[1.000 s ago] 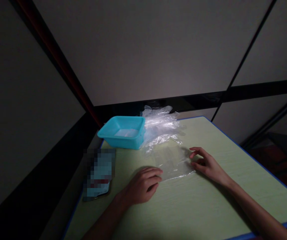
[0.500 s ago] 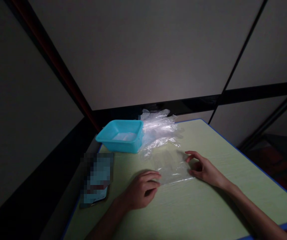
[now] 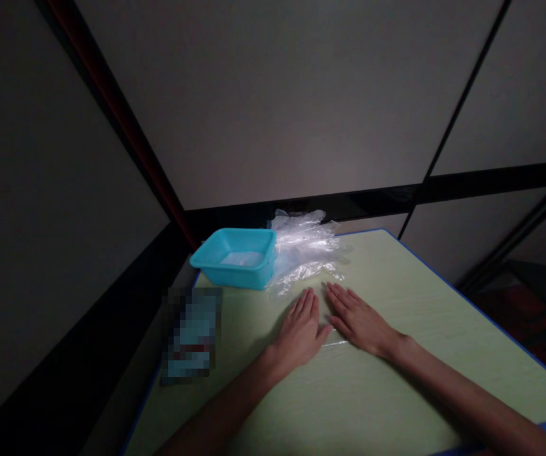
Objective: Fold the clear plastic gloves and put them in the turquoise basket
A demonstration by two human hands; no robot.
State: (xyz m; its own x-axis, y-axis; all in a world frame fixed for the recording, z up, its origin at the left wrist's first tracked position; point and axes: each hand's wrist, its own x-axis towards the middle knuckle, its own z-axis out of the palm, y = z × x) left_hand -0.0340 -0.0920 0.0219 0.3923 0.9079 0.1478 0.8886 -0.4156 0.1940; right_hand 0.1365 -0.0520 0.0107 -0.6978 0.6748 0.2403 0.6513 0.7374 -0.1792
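A thin, clear plastic glove (image 3: 336,339) lies flat on the table, mostly covered by my hands; its straight near edge shows between them. My left hand (image 3: 301,332) rests flat on its left part, fingers stretched forward. On the right part my right hand (image 3: 358,320) lies palm down, fingers out straight. The two thumbs point toward each other, close together. Just beyond my fingertips is a loose pile of clear disposable plastic gloves (image 3: 306,244), spread at the back of the table.
A turquoise plastic basket (image 3: 235,276) with pale, see-through material inside stands left of the pile. A phone-like flat object (image 3: 192,335), blurred out, lies at the left table edge. The pale green table (image 3: 396,392) has a blue rim; cabinet panels (image 3: 301,114) rise behind it.
My hands have moved inward from the sides of the clear glove and now lie flat on it, with fingers straightened. The view has shifted slightly.
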